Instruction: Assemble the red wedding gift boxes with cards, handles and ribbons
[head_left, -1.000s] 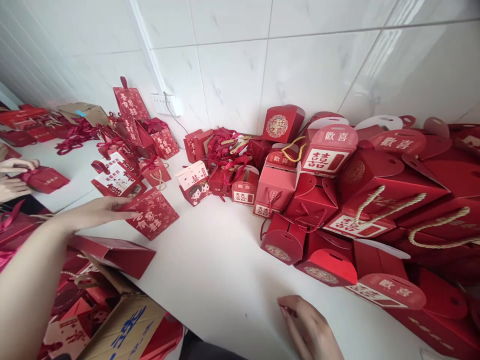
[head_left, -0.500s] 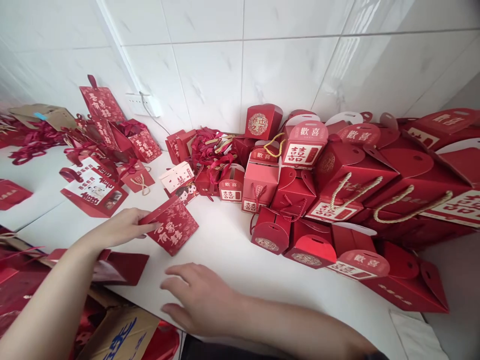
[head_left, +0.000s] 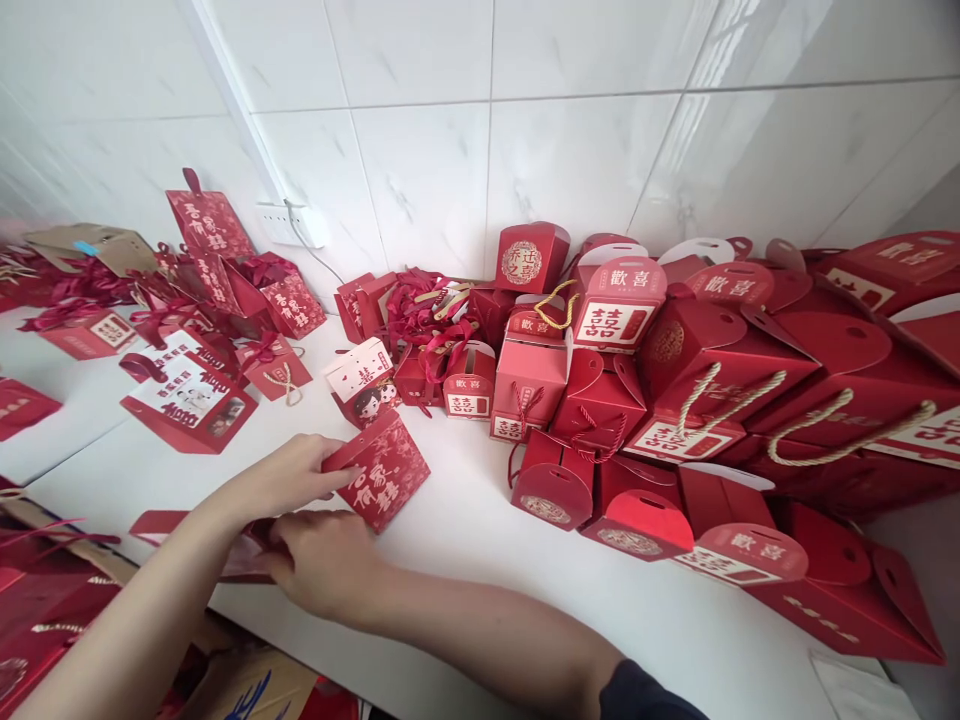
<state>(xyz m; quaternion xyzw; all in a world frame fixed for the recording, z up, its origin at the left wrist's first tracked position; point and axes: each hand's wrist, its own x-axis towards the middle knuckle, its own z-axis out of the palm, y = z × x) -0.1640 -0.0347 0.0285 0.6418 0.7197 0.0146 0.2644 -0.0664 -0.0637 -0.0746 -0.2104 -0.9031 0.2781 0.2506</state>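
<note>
My left hand (head_left: 298, 474) pinches the upper left edge of a red gift box (head_left: 390, 478) with pale lettering and a floral pattern, tilted over the white table. Below it, my right hand (head_left: 324, 562) has its fingers curled on the right end of a second red box (head_left: 159, 522), which lies near the table's front edge. My left forearm crosses in front of that second box and hides part of it. Behind the held box stands a small white and red box (head_left: 361, 372) with cartoon figures.
Stacked red boxes (head_left: 720, 340) with rope handles fill the right side. Ribboned boxes (head_left: 281, 300) and a white-topped box (head_left: 191, 400) stand at the left. A cardboard carton (head_left: 255, 685) is below the front edge; a tiled wall (head_left: 420, 170) with a socket (head_left: 292, 225) rises behind.
My right hand has moved left from over the bare table to the second red box and closed on it. My left hand still holds its box, now slightly further right in view.
</note>
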